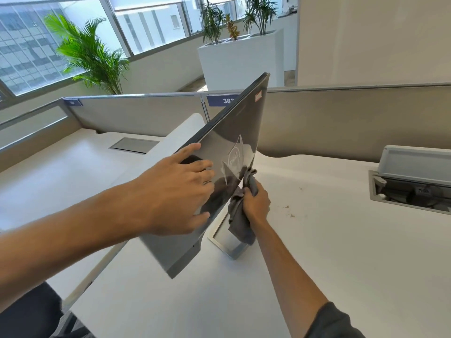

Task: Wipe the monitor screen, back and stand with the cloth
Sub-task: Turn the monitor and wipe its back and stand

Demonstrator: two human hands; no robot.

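Right grip (256,203) clenched around soft, limp cloth (240,223) at stand (229,242); left grip (170,193) spread flat, bracing rigid, likely tippable monitor (234,132) back.

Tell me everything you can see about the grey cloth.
The grey cloth looks soft and thin, bunched and wrinkled rather than folded. The right hand grips its middle; its top end presses at the monitor's glossy back by the stand neck, and the loose tail hangs down over the silver stand base on the white desk.
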